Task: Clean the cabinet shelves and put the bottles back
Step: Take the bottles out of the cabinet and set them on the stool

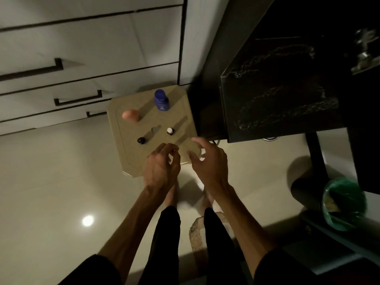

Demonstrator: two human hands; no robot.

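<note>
Below you, on the pale glossy floor (pixel 51 182), stands a low beige square stool with cut corners (pixel 131 161), pushed against the white drawer fronts (pixel 82 48) and beside the dark cabinet (pixel 277 79) on your right. Four things stand upright on its top, well apart from one another: a blue plastic bottle with a rounded cap (pixel 161 99) at the far edge, a pink rounded item (pixel 130 115) to its left whose form you cannot make out, a small dark bottle with a white cap (pixel 170 131) near the middle, and a small dark round-capped bottle (pixel 141 140) to the left of that. Your left hand (pixel 161 165) hovers over the near edge with its fingers loosely curled, gripping nothing visible; your right hand (pixel 207 161) hangs beside it, fingers spread and relaxed, also holding nothing. The bottles all lie ahead of your fingertips, their long axes vertical. The white-capped one sits closest, just beyond both hands, slightly nearer your left; the round-capped one is off to your left hand's side. You would probably reach forward and close on a cap from above.
</note>
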